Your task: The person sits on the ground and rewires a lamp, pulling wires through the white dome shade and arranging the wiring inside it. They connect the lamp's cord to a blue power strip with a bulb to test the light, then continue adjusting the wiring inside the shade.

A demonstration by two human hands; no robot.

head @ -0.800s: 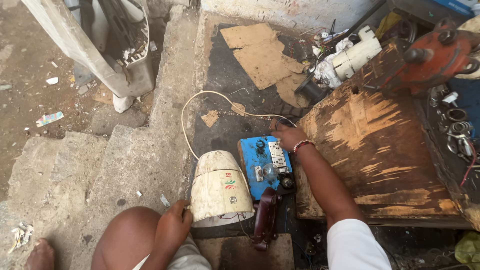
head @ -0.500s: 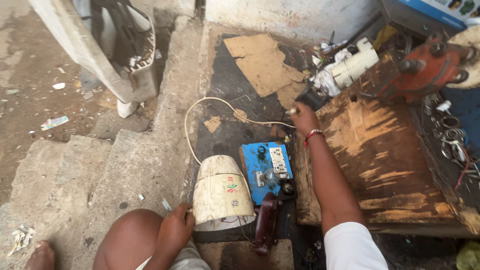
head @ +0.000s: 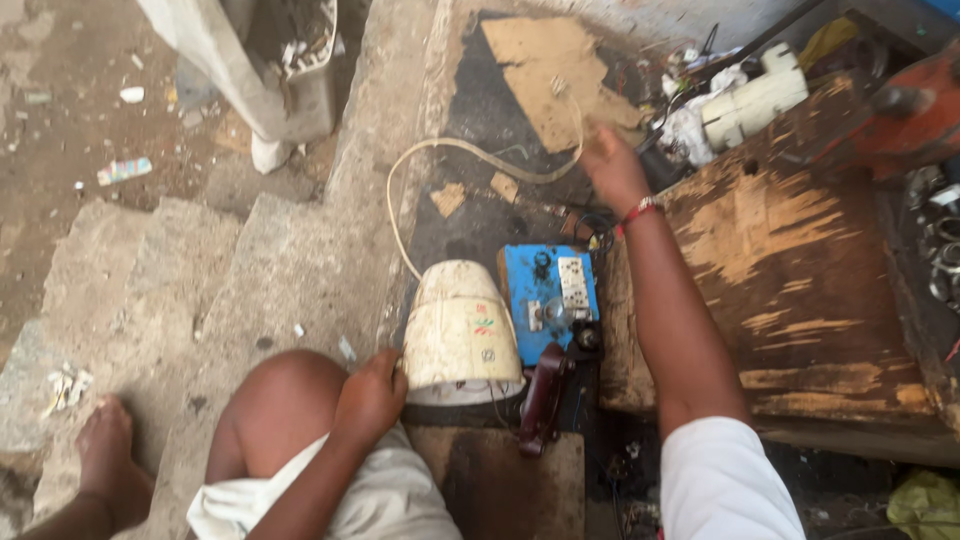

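Observation:
My left hand grips the lower rim of a cream, bucket-shaped appliance base that lies on its side in front of my knee. A pale power cord loops from it across the dark ground. My right hand, a red band at its wrist, is lifted and closed on the far end of that cord, which rises toward a small plug. A blue switch box with a white socket lies just right of the appliance.
A worn wooden bench fills the right side, with an orange machine and white cylinders behind it. Cardboard scraps lie on the ground beyond. Concrete steps drop away to the left. A dark reddish tool leans below the blue box.
My right hand has left the bench edge by the blue box, moved away from me and lifted the cord's end off the ground. My left hand has stayed on the appliance.

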